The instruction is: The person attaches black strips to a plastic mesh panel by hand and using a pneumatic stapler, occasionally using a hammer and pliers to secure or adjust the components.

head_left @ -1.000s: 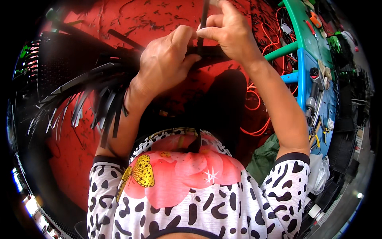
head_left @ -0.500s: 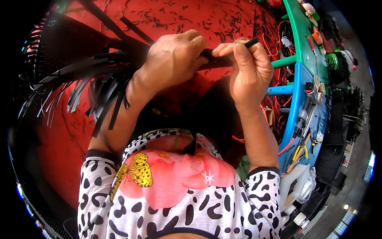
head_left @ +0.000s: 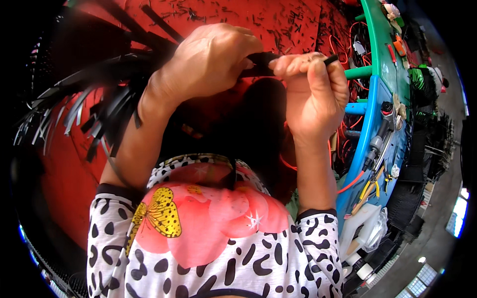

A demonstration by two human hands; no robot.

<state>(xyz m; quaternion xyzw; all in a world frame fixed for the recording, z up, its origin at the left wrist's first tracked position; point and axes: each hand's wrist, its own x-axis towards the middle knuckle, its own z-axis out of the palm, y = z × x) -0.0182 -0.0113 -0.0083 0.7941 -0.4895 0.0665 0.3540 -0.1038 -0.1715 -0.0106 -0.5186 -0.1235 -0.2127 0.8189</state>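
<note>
In front of my chest, my left hand (head_left: 208,62) is closed round a black band (head_left: 262,64) that spans the gap between my two hands. Fingers curled and thumb pressed in, my right hand (head_left: 315,97) pinches a flat black strip (head_left: 330,60), whose short end pokes out past the fingers on the right. Many loose black strips (head_left: 107,111) fan out beyond my left wrist, some hanging over the forearm. Behind them is a dark, perforated-looking piece (head_left: 87,47), mostly in shadow. My fingers hide how strip and band meet.
Black scraps lie scattered over the red floor (head_left: 278,22). On the right curves a green and blue bench (head_left: 370,124), carrying a power tool (head_left: 377,144), yellow-handled pliers (head_left: 368,189) and other hand tools. Orange cords (head_left: 339,47) tangle beside its legs.
My left hand has shifted slightly up and left, and my right hand slightly right and down. Less of the strip's end sticks out past my right fingers. The loose strips have swung left.
</note>
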